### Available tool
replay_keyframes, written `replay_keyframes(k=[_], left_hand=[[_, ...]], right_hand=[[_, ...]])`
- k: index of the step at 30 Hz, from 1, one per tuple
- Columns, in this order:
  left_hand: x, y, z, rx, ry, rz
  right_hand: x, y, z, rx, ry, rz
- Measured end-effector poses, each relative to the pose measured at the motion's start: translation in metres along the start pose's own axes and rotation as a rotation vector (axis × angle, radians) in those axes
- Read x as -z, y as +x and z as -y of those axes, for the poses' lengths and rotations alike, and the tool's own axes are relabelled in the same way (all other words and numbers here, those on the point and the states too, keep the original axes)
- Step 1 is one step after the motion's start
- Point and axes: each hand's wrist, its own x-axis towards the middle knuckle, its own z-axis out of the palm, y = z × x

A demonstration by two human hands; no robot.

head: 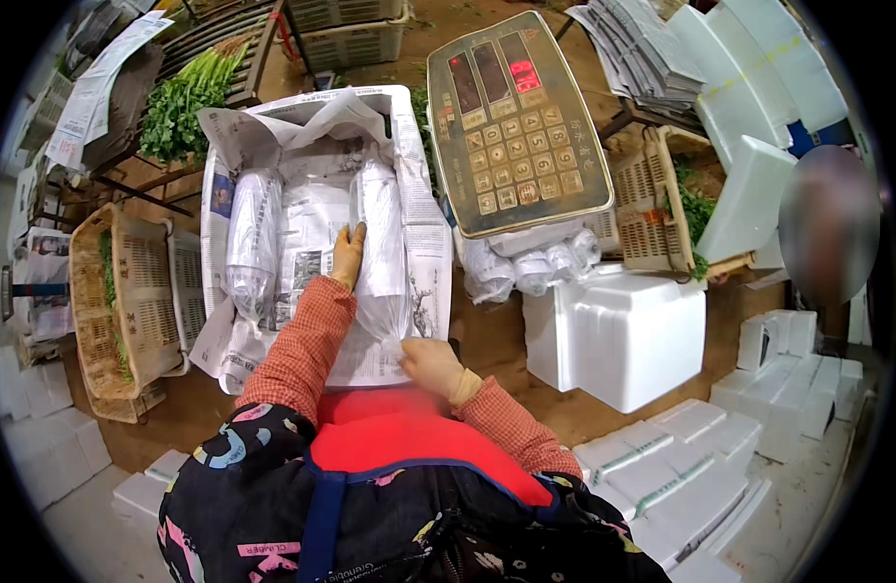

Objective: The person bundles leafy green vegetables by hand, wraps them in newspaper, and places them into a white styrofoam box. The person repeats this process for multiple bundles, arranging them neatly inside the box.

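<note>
A white foam box (209,193) lined with newspaper (427,240) lies before me. Along its right side is a paper-wrapped cylindrical bundle (378,218) in a clear plastic bag. My left hand (348,255) touches the left side of this bundle, thumb against it; whether it grips is unclear, as its other fingers are partly hidden. At the near end, my right hand (432,368) pinches the gathered plastic. A similar bagged bundle (253,226) lies along the box's left side, with printed newspaper showing between them. Both hands seem to wear thin pale gloves.
A digital scale display (519,124) stands right of the box, above several bagged bundles (531,271). Farther right are a white foam box (622,335) and a plastic crate (648,204) with greens. Leafy stalks (193,102) lie on a rack at upper left. Another crate (145,291) stands left.
</note>
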Motion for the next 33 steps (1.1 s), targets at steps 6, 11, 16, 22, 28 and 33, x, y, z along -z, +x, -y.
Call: replay_keyframes(k=[6, 11, 16, 22, 28, 33], left_hand=[[0.021, 0.007, -0.017, 0.196, -0.315, 0.182], [0.043, -0.014, -0.025, 0.186, -0.516, 0.190], [0.044, -0.025, -0.009, 0.520, -0.991, 0.428], [0.041, -0.034, -0.043, 0.273, -1.282, 0.450], [0.074, -0.081, -0.070, 0.150, -1.193, 0.397], [0.136, -0.149, -0.083, 0.104, -0.562, 0.395]], right_hand=[[0.028, 0.035, 0.023, -0.066, 0.312, 0.022], [0.072, 0.063, 0.061, 0.099, 0.427, 0.007], [0.079, 0.087, 0.079, 0.161, 0.371, 0.065], [0.082, 0.118, 0.114, 0.356, 0.245, 0.085], [0.058, 0.106, 0.176, 0.723, -0.056, 0.447], [0.045, 0.117, 0.215, 0.782, 0.105, 0.726]])
